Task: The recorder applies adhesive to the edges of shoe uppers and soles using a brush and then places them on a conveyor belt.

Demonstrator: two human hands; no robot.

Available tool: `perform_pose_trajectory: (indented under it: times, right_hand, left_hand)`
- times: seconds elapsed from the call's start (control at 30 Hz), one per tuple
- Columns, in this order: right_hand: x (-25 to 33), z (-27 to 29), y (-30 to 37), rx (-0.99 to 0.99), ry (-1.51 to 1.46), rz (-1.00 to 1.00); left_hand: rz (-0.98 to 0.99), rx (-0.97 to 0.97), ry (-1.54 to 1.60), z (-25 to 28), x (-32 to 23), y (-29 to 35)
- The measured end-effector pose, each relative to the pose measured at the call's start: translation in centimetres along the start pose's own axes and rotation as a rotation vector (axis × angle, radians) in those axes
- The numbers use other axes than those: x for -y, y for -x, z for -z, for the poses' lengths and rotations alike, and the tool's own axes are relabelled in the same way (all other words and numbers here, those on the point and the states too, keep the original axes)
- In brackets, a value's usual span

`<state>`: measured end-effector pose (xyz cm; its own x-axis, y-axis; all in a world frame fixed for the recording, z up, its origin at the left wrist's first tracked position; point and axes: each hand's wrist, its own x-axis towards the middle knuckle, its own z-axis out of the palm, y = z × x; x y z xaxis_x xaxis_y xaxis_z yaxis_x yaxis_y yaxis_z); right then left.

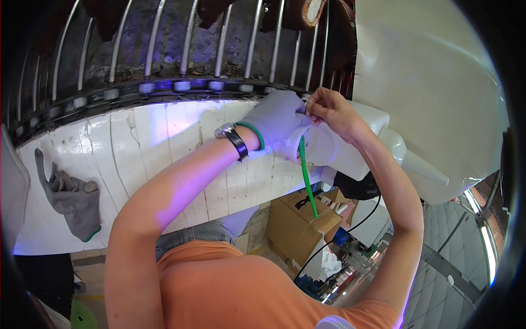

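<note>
My left hand [278, 116] wears a grey knit glove with a green cuff, and a dark-strapped watch [236, 141] sits at its wrist. Its fingers look curled, but what they hold, if anything, is hidden. My bare right hand [334, 112] meets the glove's fingertips in a pinch; anything between the fingers is too small to make out. Just below them stands a whitish translucent container [323, 147], with a long thin green handle [307, 175] slanting across its near side. A second grey glove [71, 200] lies crumpled at the left end of the white table.
Beyond the white, scratched table [159, 137] runs a rack of metal bars [219, 44] with dark brown pieces on it. At right are a white spouted plastic vessel [394, 143] and a large pale panel [427, 82]. Below sits a cardboard box [290, 219], near a black cable [350, 230].
</note>
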<state>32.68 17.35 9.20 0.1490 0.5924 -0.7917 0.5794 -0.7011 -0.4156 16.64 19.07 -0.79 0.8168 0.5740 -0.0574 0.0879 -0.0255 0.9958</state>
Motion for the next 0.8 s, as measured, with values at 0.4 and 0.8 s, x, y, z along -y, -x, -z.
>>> perform_pose_trajectory:
  times: [0.4, 0.8]
  right_hand:
    - [-0.2, 0.2, 0.4, -0.097, -0.248, 0.002]
    - [2.0, -0.3, 0.8, 0.014, 0.564, 0.156]
  left_hand:
    - [-0.030, -0.190, 0.222, -2.2, 1.2, -0.9]
    - [-0.011, -0.267, 0.263, -2.3, 0.7, 0.0]
